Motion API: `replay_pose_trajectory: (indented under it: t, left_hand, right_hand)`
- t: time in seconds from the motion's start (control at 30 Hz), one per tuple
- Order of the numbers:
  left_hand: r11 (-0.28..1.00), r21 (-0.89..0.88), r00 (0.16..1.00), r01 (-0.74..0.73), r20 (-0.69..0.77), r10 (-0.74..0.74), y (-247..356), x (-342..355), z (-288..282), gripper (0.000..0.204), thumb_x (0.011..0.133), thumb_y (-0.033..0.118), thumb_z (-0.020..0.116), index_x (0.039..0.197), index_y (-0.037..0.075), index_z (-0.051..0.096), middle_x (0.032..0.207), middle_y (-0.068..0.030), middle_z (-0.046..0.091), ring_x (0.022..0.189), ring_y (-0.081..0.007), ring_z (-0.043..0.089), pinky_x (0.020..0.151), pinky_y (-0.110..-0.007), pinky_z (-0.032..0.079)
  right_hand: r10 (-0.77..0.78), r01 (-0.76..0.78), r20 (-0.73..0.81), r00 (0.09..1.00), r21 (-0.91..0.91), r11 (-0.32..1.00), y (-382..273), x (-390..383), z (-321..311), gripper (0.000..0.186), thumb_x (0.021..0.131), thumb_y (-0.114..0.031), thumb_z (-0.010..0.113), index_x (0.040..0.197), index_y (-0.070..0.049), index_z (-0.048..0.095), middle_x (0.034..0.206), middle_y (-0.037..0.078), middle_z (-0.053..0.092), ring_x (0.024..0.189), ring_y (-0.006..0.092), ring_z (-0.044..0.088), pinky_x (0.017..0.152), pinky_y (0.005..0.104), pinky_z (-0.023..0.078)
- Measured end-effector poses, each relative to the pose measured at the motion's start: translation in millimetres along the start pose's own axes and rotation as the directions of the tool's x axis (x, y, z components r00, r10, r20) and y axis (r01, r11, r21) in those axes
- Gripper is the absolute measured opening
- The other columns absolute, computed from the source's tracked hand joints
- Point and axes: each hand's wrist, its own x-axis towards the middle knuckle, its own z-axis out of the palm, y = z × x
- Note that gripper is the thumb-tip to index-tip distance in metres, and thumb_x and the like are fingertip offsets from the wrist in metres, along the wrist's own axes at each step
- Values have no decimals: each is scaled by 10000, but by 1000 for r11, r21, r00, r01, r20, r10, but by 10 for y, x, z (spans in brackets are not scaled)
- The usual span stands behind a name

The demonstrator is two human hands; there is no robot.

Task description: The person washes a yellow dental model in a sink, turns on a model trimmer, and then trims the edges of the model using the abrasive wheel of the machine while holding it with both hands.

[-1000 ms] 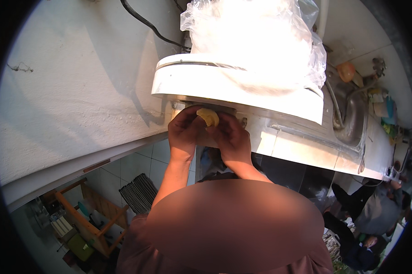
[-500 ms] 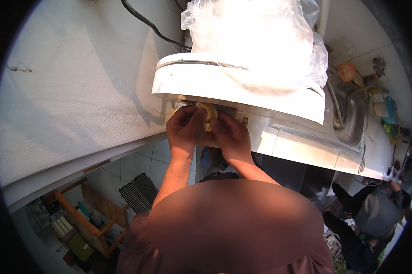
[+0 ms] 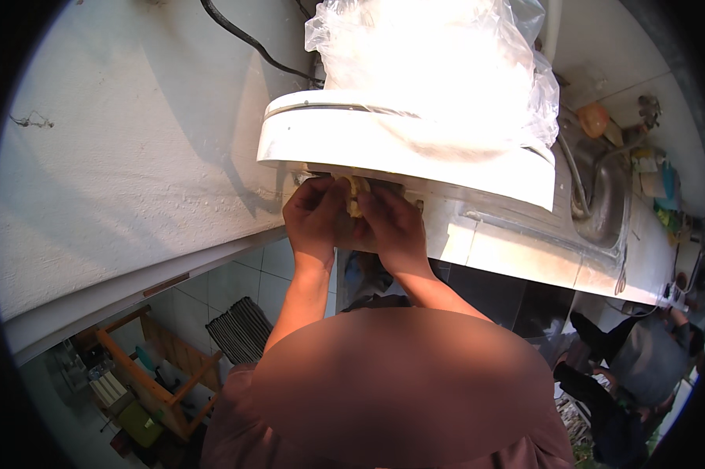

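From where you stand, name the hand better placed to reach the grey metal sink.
Probably the right hand: it is nearer the sink than the left hand, though both hold the small, irregular yellow piece.

Clear plastic bag (image 3: 438,59) on white curved-front slab (image 3: 403,150); yellow curved piece (image 3: 355,209) before slab, between left hand (image 3: 312,223) and right hand (image 3: 397,227); grey metal sink (image 3: 607,199) right; brown wooden frame (image 3: 134,367) lower left

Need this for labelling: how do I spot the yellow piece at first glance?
Find the large white curved-front unit with clear plastic on top, upper centre. Just below its lower edge, the left hand and right hand face each other. Pinched between them is the small, irregular yellow piece, the only yellow thing right there.
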Motion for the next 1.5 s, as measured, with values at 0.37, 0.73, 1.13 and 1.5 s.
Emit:
replay_pose_trajectory:
  t: [0.37,0.73,1.13,1.5]
  left_hand:
    - [999,-46,1000,9,-4,-10,12,38,33,85,850,68,643,871,-14,650,813,-41,656,722,-86,576,686,-232,460]
    - [993,-103,997,65,-41,-70,-76,54,41,127,856,83,642,904,-33,654,848,-59,659,737,-108,582,693,-252,471]
    - [985,-164,997,53,-44,-61,-5,24,112,122,863,74,637,906,-40,648,849,-78,657,698,-121,592,602,-252,495]
    - [988,-148,995,50,-76,-62,-35,34,97,115,856,73,640,902,-31,657,846,-60,654,726,-107,577,656,-244,479]
  right_hand:
    - [0,2,-31,1000,64,998,-39,56,39,262,935,-254,569,887,-5,638,621,33,596,579,90,582,548,256,435]
    - [0,6,-49,999,119,993,-52,97,53,279,932,-259,586,851,4,630,651,33,593,556,94,567,523,259,427]
    - [19,-12,-52,998,144,990,-52,116,61,249,930,-234,590,861,2,633,667,24,590,564,87,557,524,255,428]
    - [13,-5,-48,999,158,987,-73,103,70,245,936,-229,584,894,6,639,714,33,606,565,89,559,529,253,436]
